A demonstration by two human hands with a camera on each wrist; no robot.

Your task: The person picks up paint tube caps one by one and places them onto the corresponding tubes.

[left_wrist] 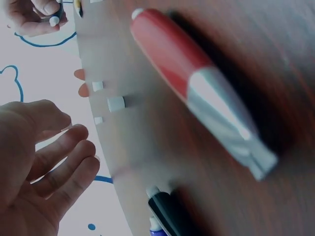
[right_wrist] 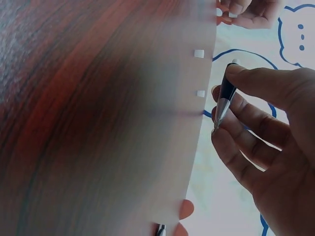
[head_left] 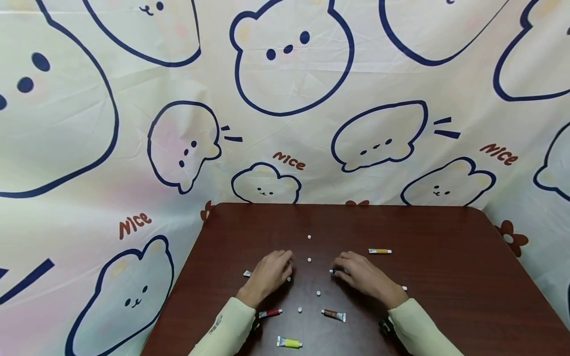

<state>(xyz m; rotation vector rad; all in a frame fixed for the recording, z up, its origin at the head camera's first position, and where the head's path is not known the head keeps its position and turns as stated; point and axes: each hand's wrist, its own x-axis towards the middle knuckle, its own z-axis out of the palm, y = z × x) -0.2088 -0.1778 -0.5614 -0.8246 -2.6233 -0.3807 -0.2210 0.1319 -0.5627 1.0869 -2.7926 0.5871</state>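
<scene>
A dark paint tube (right_wrist: pixel 226 92) is grasped between the thumb and fingertips of the right hand (head_left: pixel 362 277), its white end poking just past the thumb. The left hand (head_left: pixel 267 274) pinches a small white piece (right_wrist: pixel 233 15) between thumb and finger; loose white caps (head_left: pixel 309 260) lie between both hands' fingers, a brown tube (head_left: pixel 334 315) nearer the body than the right fingers, and a yellow tube (head_left: pixel 379 251) off to their right.
</scene>
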